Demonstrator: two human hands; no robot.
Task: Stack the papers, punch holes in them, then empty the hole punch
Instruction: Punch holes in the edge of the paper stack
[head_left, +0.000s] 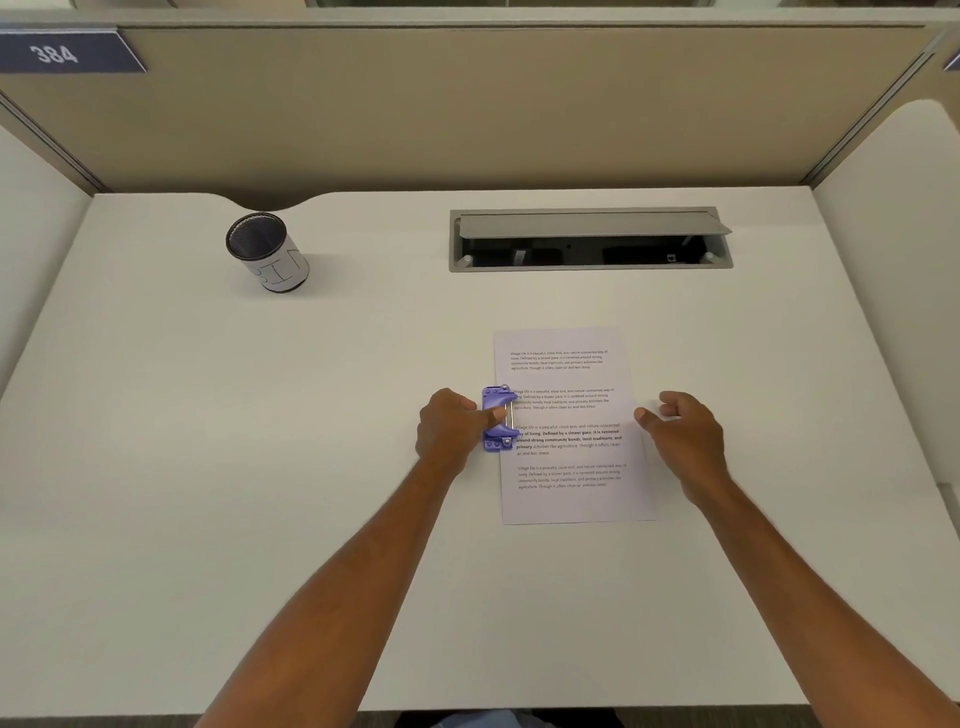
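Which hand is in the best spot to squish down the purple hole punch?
Likely the left hand: it holds the hole punch on the papers' left edge. The right hand is across by the papers' right edge.

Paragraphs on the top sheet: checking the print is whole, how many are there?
4, one below another: first near the far edge of the sheet, second and third beside the hole punch, fourth nearest the person.

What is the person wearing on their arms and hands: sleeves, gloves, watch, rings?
Nothing visible: no sleeves appear anywhere up to the frame's lower edge. The left hand and right hand are ungloved, with no watch, bracelet or ring showing.
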